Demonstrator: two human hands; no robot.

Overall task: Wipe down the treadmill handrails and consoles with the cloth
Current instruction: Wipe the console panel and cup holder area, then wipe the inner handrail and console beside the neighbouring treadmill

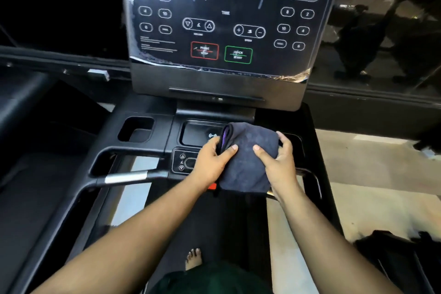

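Both hands grip the dark folded cloth [248, 157] above the treadmill's lower console tray [195, 135]: the left hand [212, 162] pinches its left edge, thumb on top, and the right hand [278, 162] curls round its right side. This looks like folding or readying the cloth before wiping, since it hangs in front of the tray, not flat against it. Next, I judge, the cloth must be pressed onto the upright console panel [229, 19] or the handrail [128, 178].

Matt cloth [248, 157] — glossy console [226, 14].
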